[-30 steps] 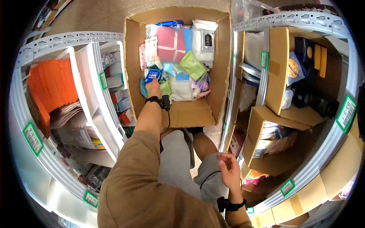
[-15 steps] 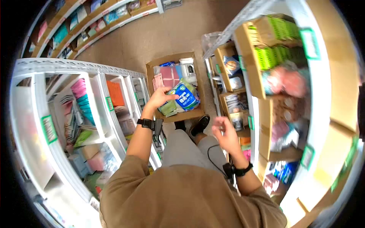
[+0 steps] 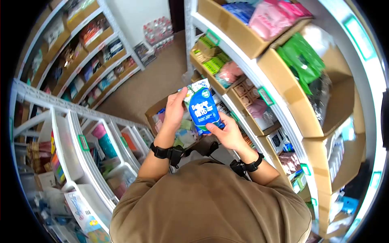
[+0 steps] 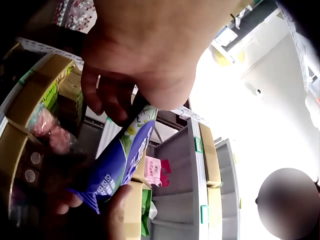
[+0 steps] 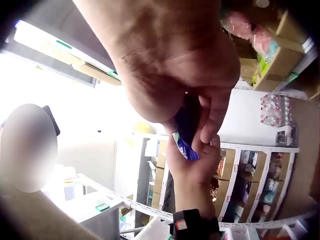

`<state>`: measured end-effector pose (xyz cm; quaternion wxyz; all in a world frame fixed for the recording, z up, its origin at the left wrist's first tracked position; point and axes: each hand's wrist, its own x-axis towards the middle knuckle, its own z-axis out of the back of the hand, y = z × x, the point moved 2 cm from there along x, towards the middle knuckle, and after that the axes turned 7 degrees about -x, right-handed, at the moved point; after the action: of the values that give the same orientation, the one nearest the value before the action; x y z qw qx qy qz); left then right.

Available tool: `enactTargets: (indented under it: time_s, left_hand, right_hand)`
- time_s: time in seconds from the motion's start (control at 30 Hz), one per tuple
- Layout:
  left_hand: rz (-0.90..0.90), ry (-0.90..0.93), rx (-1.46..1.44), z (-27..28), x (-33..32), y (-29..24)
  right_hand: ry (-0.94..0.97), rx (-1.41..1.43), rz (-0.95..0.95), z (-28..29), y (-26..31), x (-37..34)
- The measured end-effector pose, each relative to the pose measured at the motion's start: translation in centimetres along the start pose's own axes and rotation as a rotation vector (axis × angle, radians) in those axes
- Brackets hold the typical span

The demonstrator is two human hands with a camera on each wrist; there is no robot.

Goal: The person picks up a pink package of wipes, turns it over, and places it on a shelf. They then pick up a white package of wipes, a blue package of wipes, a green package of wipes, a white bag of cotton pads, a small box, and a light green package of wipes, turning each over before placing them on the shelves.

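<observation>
A blue soft plastic packet [image 3: 201, 108] with white lettering and a flower print is held up in front of the chest, printed face upward. My left hand [image 3: 175, 109] grips its upper left edge. At the lower right corner, my right hand [image 3: 229, 131] pinches it, thumb on the face. The left wrist view shows the packet [image 4: 122, 157] edge-on, slim and slightly bulging, between both hands. In the right wrist view, most of the packet [image 5: 186, 150] is hidden by the fingers. Under the hands, an open cardboard box [image 3: 150, 110] of mixed packages stands on the floor.
White shelving with clear bins [image 3: 67, 154] lines the left side. On the right, a rack holds cardboard bins [image 3: 283, 87], one with a green bag [image 3: 302, 60] and one with pink packages [image 3: 275, 18]. Bundled bottles [image 3: 158, 31] stand at the far end of the aisle.
My left hand has lifted the blue packet out of the cardboard box to chest height. My right hand has come over and holds it too. The view has risen and turned toward the right rack.
</observation>
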<state>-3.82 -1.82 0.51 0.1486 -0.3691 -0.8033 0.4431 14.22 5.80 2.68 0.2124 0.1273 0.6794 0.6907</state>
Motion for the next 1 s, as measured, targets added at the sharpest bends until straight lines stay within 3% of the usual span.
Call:
enactTargets:
  time_s: [0.03, 0.2, 0.23, 0.4, 0.53, 0.6, 0.73, 0.87, 0.93, 1.0]
  left_hand:
    - [-0.012, 0.010, 0.101, 0.0, 0.2, 0.0]
    - [0.066, 0.247, 0.017, -4.0, -0.2, 0.0]
    - [0.128, 0.281, -0.031, -4.7, -0.2, 0.4]
    - [0.288, 0.419, -0.151, -9.9, -1.3, 2.9]
    - [0.315, 0.585, -0.036, -14.9, -3.0, 3.8]
    - [0.310, 0.778, 0.191, -16.5, -2.7, 5.2]
    - [0.313, 0.922, 0.285, -23.7, -7.5, 7.0]
    - [0.379, 1.229, 0.275, -27.9, -10.8, 10.7]
    - [0.415, 1.330, 0.277, -30.9, -13.3, 11.8]
    - [0.332, 1.516, 0.420, -33.5, -15.7, 13.0]
  right_hand:
    - [-0.020, -0.023, 0.014, 0.2, 0.7, -0.8]
    - [-0.142, -0.011, 0.037, 1.8, 2.1, -4.4]
    - [-0.143, -0.091, 0.126, 2.3, 2.1, -5.1]
    - [-0.263, -0.022, 0.160, 4.5, 1.1, -9.7]
    - [-0.363, -0.009, 0.221, 7.1, 1.8, -14.2]
    - [-0.436, -0.032, 0.257, 8.6, 2.1, -16.8]
    - [-0.490, 0.092, 0.205, 11.7, 1.5, -22.9]
    - [-0.582, 0.037, 0.179, 14.1, 0.1, -29.7]
    - [-0.715, -0.175, 0.236, 15.2, -1.1, -33.5]
    - [-0.808, -0.114, 0.268, 15.9, -2.9, -37.3]
